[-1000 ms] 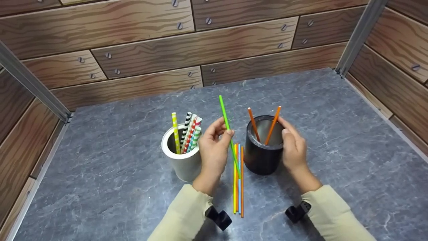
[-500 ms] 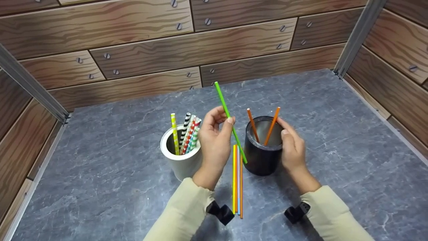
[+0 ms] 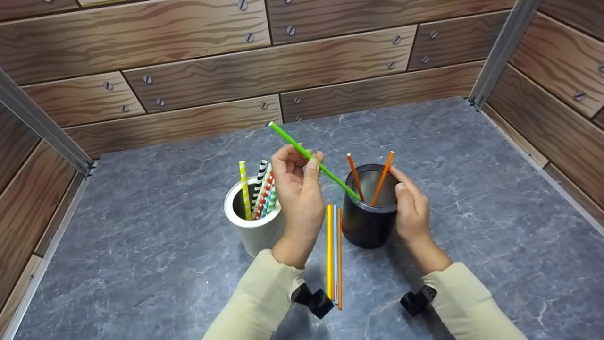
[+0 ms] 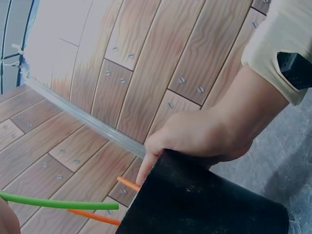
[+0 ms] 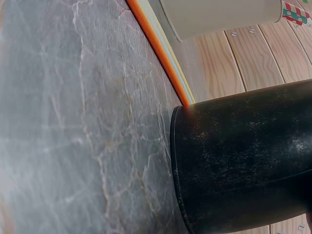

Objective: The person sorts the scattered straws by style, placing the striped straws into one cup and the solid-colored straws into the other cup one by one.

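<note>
My left hand (image 3: 299,189) pinches a plain green straw (image 3: 287,136) between thumb and fingers. The straw slants down to the right, its lower end right at the rim of a black cup (image 3: 368,229). In the left wrist view the tip of the green straw (image 4: 83,204) points toward the cup's mouth. Two orange straws (image 3: 383,177) stand inside the black cup, leaning apart. With fingers at the far side of the rim and thumb nearer, my right hand (image 3: 414,212) holds the upright cup by its right side.
Several plain straws (image 3: 329,255), yellow, blue and orange, lie side by side on the grey marbled table (image 3: 155,264) between the cups. A white cup (image 3: 259,238) left of them holds several patterned straws (image 3: 245,193). Wood-patterned walls (image 3: 212,80) enclose the table.
My left hand has risen from above the loose straws with the green straw. The straw has tilted further, and its lower end has moved right, up to the cup's rim. The right hand stays put.
</note>
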Demonstrator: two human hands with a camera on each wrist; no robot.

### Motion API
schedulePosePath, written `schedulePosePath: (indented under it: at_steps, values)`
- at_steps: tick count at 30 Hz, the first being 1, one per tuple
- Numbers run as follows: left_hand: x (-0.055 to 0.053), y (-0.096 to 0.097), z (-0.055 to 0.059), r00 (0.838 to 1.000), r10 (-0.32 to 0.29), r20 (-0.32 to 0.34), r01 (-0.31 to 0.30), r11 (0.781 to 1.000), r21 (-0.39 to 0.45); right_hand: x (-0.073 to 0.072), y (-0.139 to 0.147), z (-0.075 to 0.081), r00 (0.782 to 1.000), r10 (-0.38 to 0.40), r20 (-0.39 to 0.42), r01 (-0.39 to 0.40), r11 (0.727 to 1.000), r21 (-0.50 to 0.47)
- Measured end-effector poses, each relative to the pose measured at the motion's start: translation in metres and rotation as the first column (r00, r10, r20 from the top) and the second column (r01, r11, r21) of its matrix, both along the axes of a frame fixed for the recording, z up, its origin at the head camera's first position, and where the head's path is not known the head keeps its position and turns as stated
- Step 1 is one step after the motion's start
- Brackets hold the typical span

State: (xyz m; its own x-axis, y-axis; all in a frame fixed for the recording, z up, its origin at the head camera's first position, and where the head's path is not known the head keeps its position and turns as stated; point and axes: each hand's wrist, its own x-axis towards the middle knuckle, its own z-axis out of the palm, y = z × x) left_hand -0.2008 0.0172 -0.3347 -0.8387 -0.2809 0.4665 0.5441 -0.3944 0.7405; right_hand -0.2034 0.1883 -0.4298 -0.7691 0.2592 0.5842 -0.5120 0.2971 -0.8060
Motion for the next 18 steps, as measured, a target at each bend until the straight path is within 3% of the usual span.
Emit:
schedulePosePath:
  at_steps: [7,12,18]
  values:
    - [-0.002,0.007,-0.009,1.000,0.007,-0.027,-0.008,0.999,-0.038,0.000,0.000,0.001,1.000,0.008,0.015,-0.008,1.000,-0.026]
    - [-0.001,0.012,-0.021,0.999,0.004,-0.032,-0.008,0.993,-0.119,0.001,0.001,0.001,0.998,0.000,0.056,0.001,1.000,-0.023]
    - [-0.004,0.019,-0.035,1.000,-0.010,-0.016,0.006,0.972,-0.234,0.000,0.000,0.000,0.999,-0.004,0.042,0.005,1.000,-0.021]
